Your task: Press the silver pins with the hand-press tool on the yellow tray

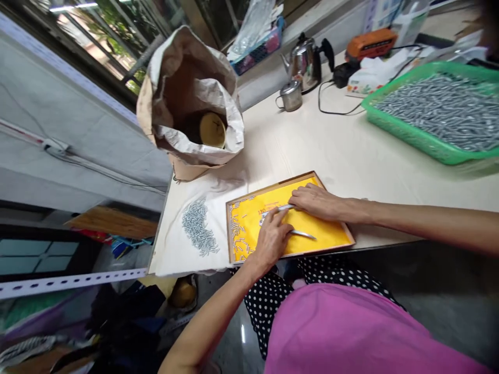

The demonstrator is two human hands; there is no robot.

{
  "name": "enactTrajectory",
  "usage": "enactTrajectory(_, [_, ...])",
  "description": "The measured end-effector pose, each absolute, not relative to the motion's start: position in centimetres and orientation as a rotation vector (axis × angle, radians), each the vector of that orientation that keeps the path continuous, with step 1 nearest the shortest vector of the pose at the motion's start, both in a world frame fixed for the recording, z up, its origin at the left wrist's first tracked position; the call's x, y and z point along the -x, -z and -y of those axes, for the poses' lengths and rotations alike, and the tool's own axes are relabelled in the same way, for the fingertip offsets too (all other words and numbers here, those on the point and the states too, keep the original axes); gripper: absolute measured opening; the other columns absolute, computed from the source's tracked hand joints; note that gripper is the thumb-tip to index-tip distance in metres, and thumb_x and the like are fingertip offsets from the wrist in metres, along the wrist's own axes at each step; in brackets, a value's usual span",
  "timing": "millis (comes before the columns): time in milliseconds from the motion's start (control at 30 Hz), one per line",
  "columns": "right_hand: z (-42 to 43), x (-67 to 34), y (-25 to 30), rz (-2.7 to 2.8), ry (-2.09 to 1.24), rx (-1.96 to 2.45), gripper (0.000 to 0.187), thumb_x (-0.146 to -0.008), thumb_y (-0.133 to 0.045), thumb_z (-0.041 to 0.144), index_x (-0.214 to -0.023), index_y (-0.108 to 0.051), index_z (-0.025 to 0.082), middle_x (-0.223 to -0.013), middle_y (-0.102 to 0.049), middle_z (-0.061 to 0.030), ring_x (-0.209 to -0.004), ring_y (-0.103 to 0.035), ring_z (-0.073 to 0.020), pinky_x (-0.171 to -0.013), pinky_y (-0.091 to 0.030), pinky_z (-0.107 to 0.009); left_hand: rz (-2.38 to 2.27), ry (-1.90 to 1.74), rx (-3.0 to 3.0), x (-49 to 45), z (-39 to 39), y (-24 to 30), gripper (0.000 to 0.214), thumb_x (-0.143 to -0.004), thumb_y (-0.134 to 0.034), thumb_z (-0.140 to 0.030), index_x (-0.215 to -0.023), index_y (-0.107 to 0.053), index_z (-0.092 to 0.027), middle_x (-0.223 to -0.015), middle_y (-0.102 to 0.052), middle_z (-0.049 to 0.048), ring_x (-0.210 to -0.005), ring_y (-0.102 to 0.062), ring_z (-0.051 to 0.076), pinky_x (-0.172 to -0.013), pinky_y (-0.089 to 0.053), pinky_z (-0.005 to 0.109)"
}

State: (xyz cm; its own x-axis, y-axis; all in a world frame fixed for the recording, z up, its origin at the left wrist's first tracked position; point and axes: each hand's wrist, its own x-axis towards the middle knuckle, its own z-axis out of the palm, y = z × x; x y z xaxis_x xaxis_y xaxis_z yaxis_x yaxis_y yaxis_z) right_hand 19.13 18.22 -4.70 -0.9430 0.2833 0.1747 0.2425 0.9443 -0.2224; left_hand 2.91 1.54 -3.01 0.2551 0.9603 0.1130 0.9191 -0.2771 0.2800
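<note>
1. At the desk (351, 150) edge, your left hand (272, 240) sits on the yellow tray (327, 234), grip pinched round a slim metal tool (304, 235).
2. Your right hand (317, 201) lies flat beside it, grip loose and holding nothing, fingertips on a silver strip (277, 209).
3. Small pins (237, 236) line the tray's end by your left hand, and a loose pile (198, 228) lies just beside on a white sheet (175, 254).

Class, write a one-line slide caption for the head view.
Left hand holds a metal tool over a yellow tray of pins; right hand rests on the tray, more pins piled alongside.
</note>
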Motion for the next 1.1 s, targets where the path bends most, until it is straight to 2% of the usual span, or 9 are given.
enactTrajectory(167, [-18.9,-17.5,6.1,2.838,-0.164,0.362,0.019,-0.099,-0.051,0.019,-0.086,-0.065,0.019,-0.086,-0.065,-0.0063,-0.082,-0.052,-0.0220,-0.074,-0.027,-0.035,-1.828,-0.436,-2.407,-1.5,-0.2,2.0,0.019,-0.099,-0.057,-0.024,-0.103,-0.075,-0.020,-0.130,-0.065,0.0100,-0.128,-0.053,0.026,-0.105,-0.052,0.041])
enactTrajectory(300, [-18.5,-17.4,6.3,2.820,-0.082,0.336,0.017,-0.097,-0.051,0.014,-0.087,-0.063,0.021,-0.084,-0.063,-0.0050,-0.080,-0.049,-0.0221,-0.072,-0.025,-0.034,-2.588,-0.283,-1.963,6.4,1.1,0.1,0.025,-0.101,-0.052,-0.025,-0.101,-0.077,-0.018,-0.108,-0.067,0.0121,-0.102,-0.059,0.025,-0.086,-0.054,0.036])
enactTrajectory(367, [-18.2,-17.5,6.5,2.797,-0.077,0.355,0.019,-0.098,-0.050,0.014,-0.087,-0.063,0.021,-0.084,-0.062,-0.0050,-0.080,-0.048,-0.0221,-0.072,-0.025,-0.034,-2.873,0.016,-1.688,11.3,1.9,-0.5,0.030,-0.100,-0.050,-0.023,-0.096,-0.078,-0.016,-0.100,-0.067,0.0137,-0.102,-0.058,0.029,-0.087,-0.051,0.039])
enactTrajectory(500, [-17.8,-17.7,6.7,2.765,-0.087,0.380,0.020,-0.099,-0.048,0.014,-0.086,-0.062,0.021,-0.082,-0.061,-0.0050,-0.079,-0.047,-0.0220,-0.071,-0.024,-0.034,-2.877,0.489,-1.537,17.2,3.1,-0.1,0.035,-0.097,-0.045,-0.018,-0.094,-0.079,-0.012,-0.103,-0.067,0.0176,-0.109,-0.056,0.033,-0.088,-0.047,0.040])
enactTrajectory(767, [-17.7,-17.5,6.0,2.840,-0.062,0.419,0.017,-0.099,-0.049,0.014,-0.090,-0.062,0.020,-0.088,-0.063,-0.0060,-0.083,-0.048,-0.0226,-0.072,-0.026,-0.034,-2.828,0.512,-1.498,19.1,1.9,0.0,0.032,-0.093,-0.046,-0.015,-0.094,-0.077,-0.009,-0.108,-0.070,0.0207,-0.114,-0.059,0.036,-0.086,-0.049,0.039])
enactTrajectory(833, [-17.7,-17.5,5.8,2.862,-0.069,0.427,0.018,-0.100,-0.048,0.015,-0.091,-0.062,0.020,-0.089,-0.064,-0.0059,-0.084,-0.049,-0.0227,-0.072,-0.025,-0.034,-2.829,0.412,-1.525,18.9,1.4,-0.7,0.028,-0.090,-0.050,-0.017,-0.092,-0.077,-0.010,-0.106,-0.071,0.0202,-0.112,-0.060,0.035,-0.086,-0.050,0.039])
enactTrajectory(933, [-18.0,-17.7,5.4,2.878,-0.046,0.434,0.020,-0.102,-0.046,0.017,-0.091,-0.061,0.020,-0.086,-0.064,-0.0050,-0.083,-0.048,-0.0226,-0.072,-0.024,-0.036,-2.748,-0.064,-1.521,16.0,0.9,-1.6,0.023,-0.087,-0.055,-0.024,-0.090,-0.075,-0.013,-0.098,-0.074,0.0147,-0.097,-0.066,0.030,-0.085,-0.051,0.039])
enactTrajectory(1000, [-18.3,-18.1,5.1,2.869,-0.005,0.427,0.021,-0.104,-0.044,0.019,-0.090,-0.060,0.020,-0.086,-0.064,-0.0044,-0.083,-0.047,-0.0225,-0.073,-0.024,-0.036,-2.538,-0.437,-1.392,12.2,0.9,-1.8,0.023,-0.083,-0.060,-0.033,-0.088,-0.075,-0.016,-0.088,-0.076,0.0090,-0.081,-0.068,0.024,-0.078,-0.052,0.035])
enactTrajectory(1100, [-19.5,-18.9,4.6,2.850,0.067,0.377,0.022,-0.105,-0.043,0.020,-0.090,-0.060,0.021,-0.086,-0.064,-0.0044,-0.086,-0.046,-0.0228,-0.076,-0.024,-0.037,-2.160,-0.733,-1.217,5.5,1.2,-1.4,0.030,-0.077,-0.066,-0.045,-0.084,-0.075,-0.017,-0.082,-0.076,0.0064,-0.073,-0.068,0.020,-0.068,-0.052,0.029])
